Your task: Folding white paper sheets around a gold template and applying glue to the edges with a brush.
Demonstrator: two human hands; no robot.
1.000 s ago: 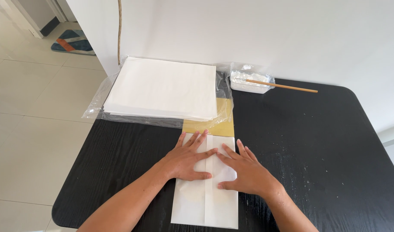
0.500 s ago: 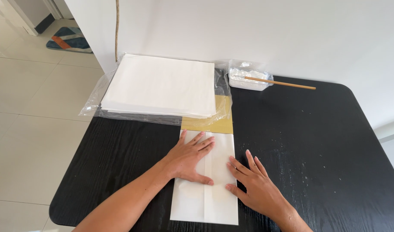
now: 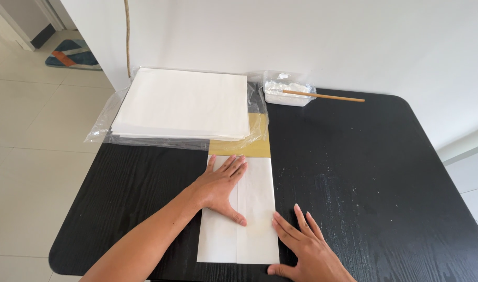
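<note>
Folded white paper strip (image 3: pixel 239 211) flat at near centre of black surface (image 3: pixel 364 172). Left hand (image 3: pixel 220 189) pressing, fingers spread; right hand (image 3: pixel 301 248) open, fingertips touching right edge. Risk: uneven pressure skewing crease.

A white paper stack (image 3: pixel 184 103) in clear plastic, a white tub (image 3: pixel 287 93) with a wooden stick (image 3: pixel 327 96).

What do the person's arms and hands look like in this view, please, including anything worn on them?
Both forearms are bare, with no sleeve in view. The left hand and the right hand wear no gloves, and no ring, watch or bracelet shows on the fingers or wrists. The fingernails look short and unpainted. Only the lower arms enter the picture; anything worn higher up is out of view.
</note>
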